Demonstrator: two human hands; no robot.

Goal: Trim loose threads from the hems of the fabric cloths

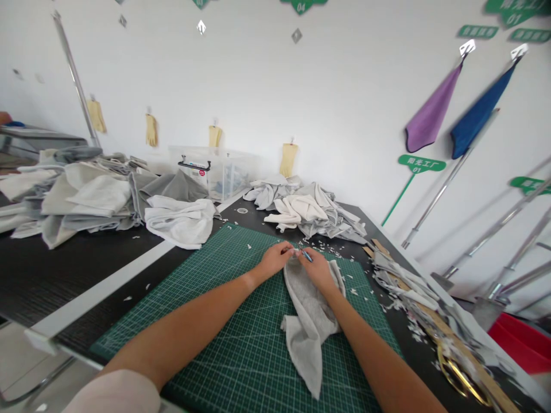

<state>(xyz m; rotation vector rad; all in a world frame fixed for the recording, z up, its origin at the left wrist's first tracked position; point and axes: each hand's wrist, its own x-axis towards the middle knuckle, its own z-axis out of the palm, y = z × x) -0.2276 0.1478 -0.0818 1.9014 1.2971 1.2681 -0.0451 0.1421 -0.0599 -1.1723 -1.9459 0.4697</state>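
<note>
Head view: the left hand (275,259) has its fingers pinched on the top of a grey towelling cloth (308,315), which lies near the far edge of a green cutting mat (206,310); the right hand (317,269) clenches a small blue-handled tool (306,256) just beside that pinch, both hands steadying the cloth closely. A green wall sign (422,164) reads 阳光工厂 01
</note>
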